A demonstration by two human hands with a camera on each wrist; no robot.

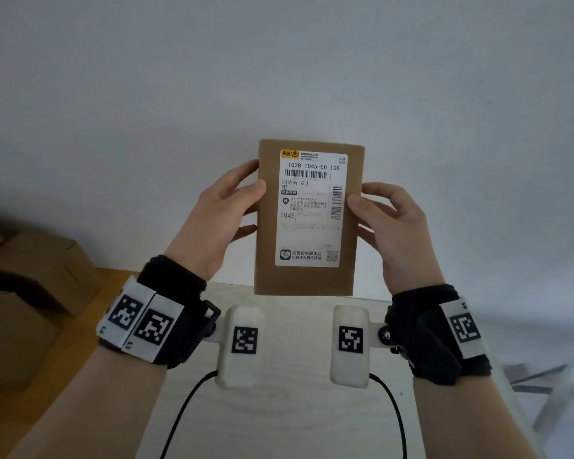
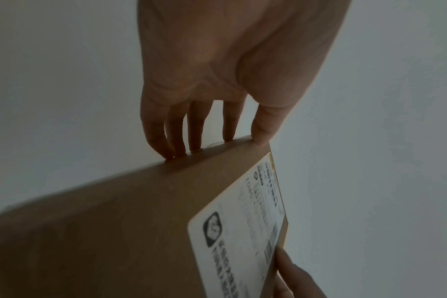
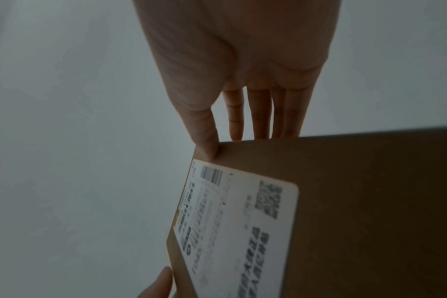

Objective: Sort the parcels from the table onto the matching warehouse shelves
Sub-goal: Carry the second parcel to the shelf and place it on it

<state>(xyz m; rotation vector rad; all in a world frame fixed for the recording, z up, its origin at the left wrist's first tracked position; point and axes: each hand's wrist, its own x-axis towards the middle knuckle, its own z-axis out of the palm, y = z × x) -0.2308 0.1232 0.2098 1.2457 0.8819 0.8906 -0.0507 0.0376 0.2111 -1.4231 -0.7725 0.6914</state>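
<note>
Parcel (image 1: 307,279) upright between left hand (image 1: 226,207) and right hand (image 1: 391,220)

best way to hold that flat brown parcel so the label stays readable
Grip the brown parcel by its two long side edges, coming in from left and right, as the left hand and right hand do: thumbs on the front margins, fingers behind. It is thin, flat and upright, so the edges likely give the firmest hold and the shipping label stays mostly uncovered.
</note>
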